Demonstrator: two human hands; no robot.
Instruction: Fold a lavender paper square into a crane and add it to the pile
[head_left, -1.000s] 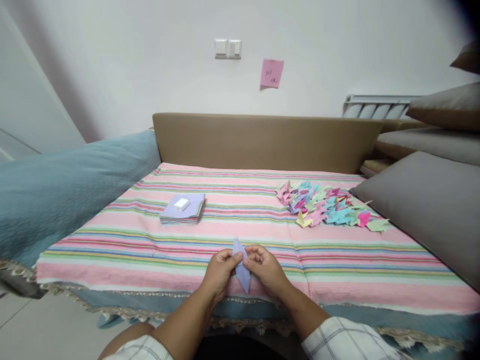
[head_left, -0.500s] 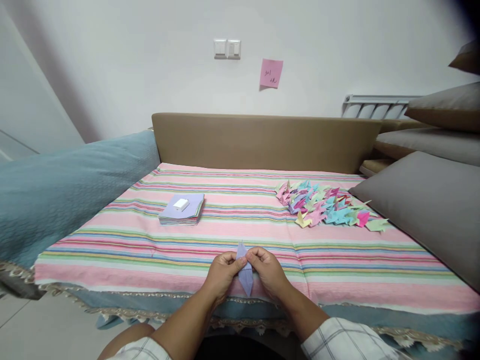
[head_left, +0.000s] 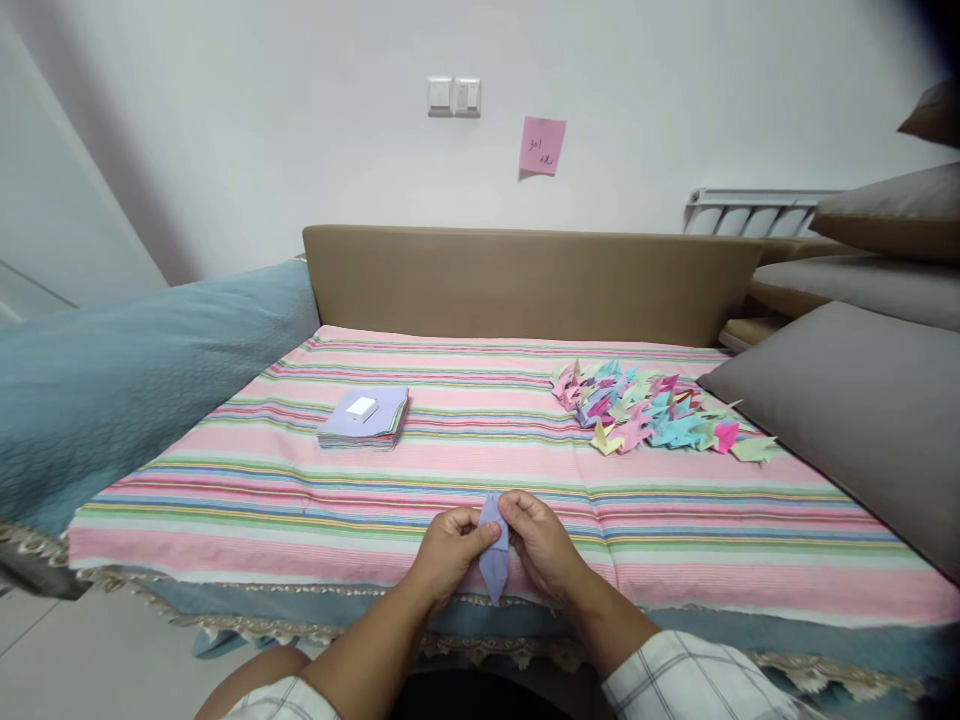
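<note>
A lilac folded paper (head_left: 494, 560), long and pointed at both ends, stands upright between my two hands near the front edge of the striped cloth (head_left: 480, 470). My left hand (head_left: 448, 552) pinches its left side with thumb and fingers closed. My right hand (head_left: 546, 545) pinches its right side the same way. Both hands rest low over the cloth's front edge.
A stack of coloured paper squares (head_left: 364, 418) with a small white block on top lies at the left middle. A heap of folded paper cranes (head_left: 651, 410) lies at the back right. A blue cushion (head_left: 135, 380) flanks the left, grey cushions (head_left: 847, 400) the right.
The paper's upper tip has come down and now barely shows above my fingers. Both hands have drawn a little closer together on it.
</note>
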